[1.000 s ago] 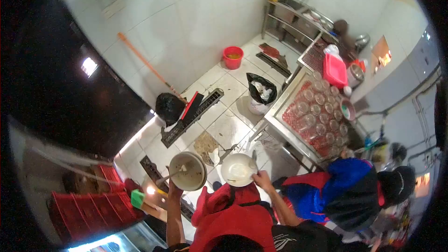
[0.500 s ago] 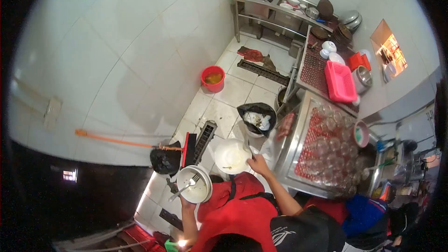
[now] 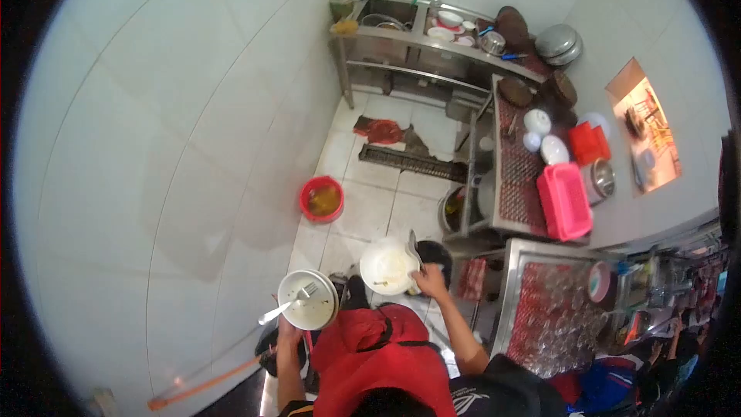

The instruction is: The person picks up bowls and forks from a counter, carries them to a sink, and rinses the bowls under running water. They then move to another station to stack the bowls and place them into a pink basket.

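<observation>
My left hand (image 3: 288,332) is closed around a small stack of white bowls (image 3: 328,301), held low on the left. A fork (image 3: 287,303) rests in the top bowl, its handle sticking out over the rim. My right hand (image 3: 431,282) grips the edge of a wider white bowl (image 3: 386,264) with food residue inside. A metal utensil (image 3: 413,243) stands up at that bowl's right rim beside my fingers; its far end is hard to make out. Behind the wide bowl, a black-lined bin (image 3: 438,259) is partly hidden.
A red bucket (image 3: 322,199) of brownish liquid stands by the left wall. Ahead is a metal sink counter (image 3: 421,31) with dishes. On the right are a pink basket (image 3: 565,201) and a steel tray table (image 3: 502,309) of glasses. A floor drain grate (image 3: 409,162) crosses the tiles.
My view has moved forward, with the sink and bucket now nearer. The bin has gone from ahead of me to behind the wide bowl. Both hands keep their bowls.
</observation>
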A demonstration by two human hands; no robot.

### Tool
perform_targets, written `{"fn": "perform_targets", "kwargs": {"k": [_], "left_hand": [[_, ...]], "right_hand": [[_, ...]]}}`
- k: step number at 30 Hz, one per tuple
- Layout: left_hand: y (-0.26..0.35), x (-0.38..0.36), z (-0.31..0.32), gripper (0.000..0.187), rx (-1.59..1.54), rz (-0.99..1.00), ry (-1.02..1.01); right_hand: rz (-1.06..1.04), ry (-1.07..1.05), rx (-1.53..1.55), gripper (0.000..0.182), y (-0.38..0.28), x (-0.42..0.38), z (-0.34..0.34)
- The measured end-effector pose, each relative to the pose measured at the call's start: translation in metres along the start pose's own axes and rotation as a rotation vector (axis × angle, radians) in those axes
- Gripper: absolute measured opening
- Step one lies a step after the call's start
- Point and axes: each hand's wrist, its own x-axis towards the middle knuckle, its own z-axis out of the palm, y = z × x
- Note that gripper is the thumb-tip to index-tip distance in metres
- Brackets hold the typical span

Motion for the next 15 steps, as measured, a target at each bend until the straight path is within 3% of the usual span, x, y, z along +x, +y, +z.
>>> {"fn": "perform_targets", "kwargs": {"k": [1,2,5,9,11,13,15], "left_hand": [[0.019,0.037,0.026,0.062,0.090,-0.012,-0.012],[0.038,0.069,0.044,0.072,0.190,-0.037,-0.020],[0.073,0.178,0.109,0.074,0.303,-0.094,-0.116],[0.086,0.290,0.212,0.075,0.324,-0.142,-0.265],[0.080,0.351,0.225,0.076,0.377,-0.190,-0.283],[0.082,0.377,0.279,0.074,0.417,-0.216,-0.230],[0.078,0.406,0.301,0.071,0.252,-0.310,-0.324]], "right_hand": [[0.126,0.002,0.053,0.031,0.060,0.006,0.005],[0.209,0.050,-0.017,0.033,0.038,0.011,-0.018],[0.411,0.212,-0.108,0.032,0.015,0.021,-0.063],[0.453,0.460,-0.099,0.029,0.021,0.053,-0.096],[0.505,0.511,-0.082,0.028,0.033,0.092,-0.098],[0.535,0.556,-0.054,0.027,0.048,0.142,-0.102],[0.590,0.660,-0.008,0.025,0.067,0.196,-0.104]]}}
